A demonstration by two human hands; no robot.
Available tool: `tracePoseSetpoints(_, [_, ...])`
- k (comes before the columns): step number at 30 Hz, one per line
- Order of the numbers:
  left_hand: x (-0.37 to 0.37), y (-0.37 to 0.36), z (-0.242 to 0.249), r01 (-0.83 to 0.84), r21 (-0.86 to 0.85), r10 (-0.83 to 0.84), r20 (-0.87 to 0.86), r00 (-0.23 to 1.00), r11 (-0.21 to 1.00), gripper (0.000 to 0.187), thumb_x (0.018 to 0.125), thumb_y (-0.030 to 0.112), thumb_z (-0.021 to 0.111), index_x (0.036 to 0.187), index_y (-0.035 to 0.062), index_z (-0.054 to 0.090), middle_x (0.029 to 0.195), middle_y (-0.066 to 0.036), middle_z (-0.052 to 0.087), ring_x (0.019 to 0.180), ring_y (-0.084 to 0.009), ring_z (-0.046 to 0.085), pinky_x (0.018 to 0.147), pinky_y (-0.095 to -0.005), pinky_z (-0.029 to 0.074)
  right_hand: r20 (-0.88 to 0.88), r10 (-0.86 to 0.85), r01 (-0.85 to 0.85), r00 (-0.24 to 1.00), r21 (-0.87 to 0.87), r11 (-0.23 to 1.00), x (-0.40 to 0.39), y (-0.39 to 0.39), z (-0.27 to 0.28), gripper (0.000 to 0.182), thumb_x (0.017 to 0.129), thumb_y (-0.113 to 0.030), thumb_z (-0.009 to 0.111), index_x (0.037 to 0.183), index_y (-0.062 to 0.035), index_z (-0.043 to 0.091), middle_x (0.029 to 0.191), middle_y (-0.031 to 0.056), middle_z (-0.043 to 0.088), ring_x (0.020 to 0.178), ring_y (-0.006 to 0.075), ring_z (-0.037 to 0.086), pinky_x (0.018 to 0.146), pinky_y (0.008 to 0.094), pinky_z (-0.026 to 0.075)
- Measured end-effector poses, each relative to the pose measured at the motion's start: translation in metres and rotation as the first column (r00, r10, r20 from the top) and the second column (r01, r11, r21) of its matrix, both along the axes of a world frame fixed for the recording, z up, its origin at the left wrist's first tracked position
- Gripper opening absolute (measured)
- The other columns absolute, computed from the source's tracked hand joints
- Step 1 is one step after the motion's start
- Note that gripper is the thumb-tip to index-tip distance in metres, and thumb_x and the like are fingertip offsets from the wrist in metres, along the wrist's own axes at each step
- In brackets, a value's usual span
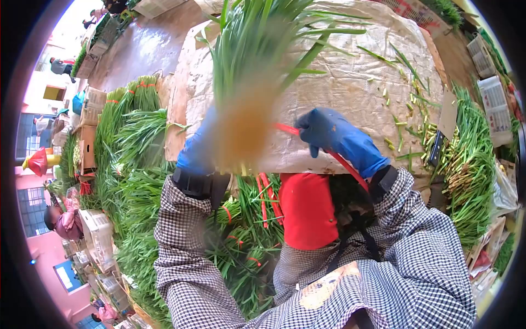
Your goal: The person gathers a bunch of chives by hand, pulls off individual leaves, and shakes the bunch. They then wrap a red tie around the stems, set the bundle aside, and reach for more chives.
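Note:
A thick bundle of long flat green leaves, looking like garlic chives (pixel 246 49), lies on the covered table, with its leaf tips pointing away from me. My left hand (pixel 194 145), in a blue glove, grips it near the stem end; a yellowish blur hides the stems and most of those fingers. To the right of the bundle, my right hand (pixel 323 131), also gloved in blue, is closed on a red tie strip (pixel 350 171). One end of the strip runs toward the bundle, and the other trails down past my right wrist.
Cut stem pieces (pixel 402 123) litter the table's right side. A knife (pixel 436 148) with a black handle lies near loose chives (pixel 468 164) at the right edge. Tied bundles (pixel 129 104) are heaped at left, and crates (pixel 98 233) stand beyond. More red strips (pixel 268 200) hang below the table edge.

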State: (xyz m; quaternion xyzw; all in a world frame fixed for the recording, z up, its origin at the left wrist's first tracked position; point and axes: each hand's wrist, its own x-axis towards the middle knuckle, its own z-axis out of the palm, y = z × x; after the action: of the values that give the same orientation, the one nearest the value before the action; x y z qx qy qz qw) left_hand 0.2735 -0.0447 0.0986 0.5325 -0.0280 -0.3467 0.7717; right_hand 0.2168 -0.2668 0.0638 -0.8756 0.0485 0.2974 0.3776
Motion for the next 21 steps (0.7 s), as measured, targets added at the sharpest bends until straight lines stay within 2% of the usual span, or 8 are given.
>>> tracePoseSetpoints(3, [0.01, -0.002, -0.006, -0.012, 0.114, 0.004, 0.068, 0.998, 0.993, 0.044, 0.073, 0.02, 0.071, 0.111, 0.0037, 0.057, 0.092, -0.006, 0.064, 0.076, -0.0157, 0.062, 0.069, -0.03, 0.052, 0.058, -0.078, 0.072, 0.995, 0.101, 0.992, 0.005, 0.002, -0.005, 0.02, 0.082, -0.014, 0.05, 0.093, -0.0067, 0.066, 0.062, 0.0046, 0.065, 0.053, 0.0144, 0.063, 0.054, 0.0305, 0.05])
tracePoseSetpoints(7, [0.017, -0.009, -0.005, 0.066, 0.419, -0.265, 0.439, 0.858, 0.905, 0.039, 0.068, 0.013, 0.073, 0.104, 0.0014, 0.062, 0.089, -0.004, 0.065, 0.078, -0.0097, 0.059, 0.071, -0.0252, 0.048, 0.136, -0.318, 0.256, 0.938, 0.344, 0.903, 0.008, -0.006, -0.041, 0.026, 0.083, -0.022, 0.056, 0.104, -0.008, 0.063, 0.079, 0.0073, 0.069, 0.052, 0.0157, 0.063, 0.053, 0.0328, 0.051])
tracePoseSetpoints(9, [0.023, -0.011, -0.011, 0.039, 0.607, -0.5, 0.614, 0.61, 0.794, 0.038, 0.069, 0.011, 0.071, 0.104, 0.0008, 0.062, 0.089, -0.003, 0.065, 0.078, -0.0081, 0.056, 0.071, -0.0243, 0.047, 0.094, -0.26, 0.226, 0.961, 0.272, 0.935, 0.004, -0.004, -0.004, 0.033, 0.085, -0.021, 0.057, 0.112, -0.0022, 0.058, 0.094, 0.0126, 0.066, 0.064, 0.0182, 0.063, 0.064, 0.0324, 0.051])
tracePoseSetpoints(11, [0.021, -0.019, -0.014, 0.068, 0.577, -0.462, 0.571, 0.679, 0.814, 0.041, 0.069, 0.01, 0.072, 0.107, 0.0009, 0.061, 0.091, -0.003, 0.065, 0.08, -0.0088, 0.055, 0.074, -0.0253, 0.047, 0.223, -0.286, 0.209, 0.932, 0.317, 0.925, -0.008, -0.002, -0.021, 0.033, 0.085, -0.022, 0.057, 0.112, -0.0023, 0.058, 0.096, 0.0132, 0.065, 0.067, 0.0192, 0.063, 0.066, 0.0329, 0.051])
tracePoseSetpoints(13, [0.029, -0.02, -0.045, 0.008, 0.585, -0.491, 0.673, 0.554, 0.811, 0.044, 0.068, 0.008, 0.073, 0.11, 0.0008, 0.059, 0.093, -0.002, 0.064, 0.082, -0.0098, 0.055, 0.075, -0.0263, 0.047, 0.312, -0.271, 0.165, 0.911, 0.328, 0.93, -0.019, -0.003, -0.031, 0.034, 0.085, -0.022, 0.057, 0.113, -0.0023, 0.057, 0.099, 0.0137, 0.064, 0.071, 0.0202, 0.063, 0.069, 0.0333, 0.05])
tracePoseSetpoints(14, [0.029, -0.02, -0.063, 0.191, 0.423, -0.414, 0.536, 0.736, 0.886, 0.057, 0.067, 0.007, 0.073, 0.12, 0.0013, 0.052, 0.103, -0.003, 0.062, 0.091, -0.0112, 0.053, 0.083, -0.0269, 0.045, 0.338, -0.264, 0.152, 0.903, 0.324, 0.934, -0.023, -0.001, -0.038, 0.034, 0.085, -0.022, 0.057, 0.113, -0.0024, 0.057, 0.101, 0.014, 0.064, 0.073, 0.0208, 0.063, 0.07, 0.0336, 0.05])
tracePoseSetpoints(16, [0.024, -0.025, -0.07, 0.204, 0.338, -0.358, 0.498, 0.79, 0.919, 0.066, 0.065, 0.01, 0.075, 0.122, -0.0007, 0.045, 0.107, -0.006, 0.058, 0.096, -0.0137, 0.052, 0.086, -0.0282, 0.043, 0.384, -0.249, 0.123, 0.889, 0.323, 0.938, -0.028, 0.001, -0.046, 0.034, 0.085, -0.022, 0.057, 0.113, -0.0024, 0.057, 0.103, 0.0145, 0.063, 0.077, 0.0218, 0.063, 0.073, 0.034, 0.05])
tracePoseSetpoints(21, [0.017, -0.036, -0.06, 0.095, 0.396, -0.347, 0.636, 0.689, 0.913, 0.09, 0.06, 0.018, 0.081, 0.129, -0.0057, 0.027, 0.119, -0.014, 0.049, 0.107, -0.0202, 0.047, 0.093, -0.0312, 0.038, 0.5, -0.2, 0.052, 0.843, 0.295, 0.954, -0.011, 0.004, -0.075, 0.035, 0.085, -0.023, 0.057, 0.114, -0.0025, 0.057, 0.111, 0.0158, 0.061, 0.086, 0.0243, 0.062, 0.08, 0.0352, 0.048])
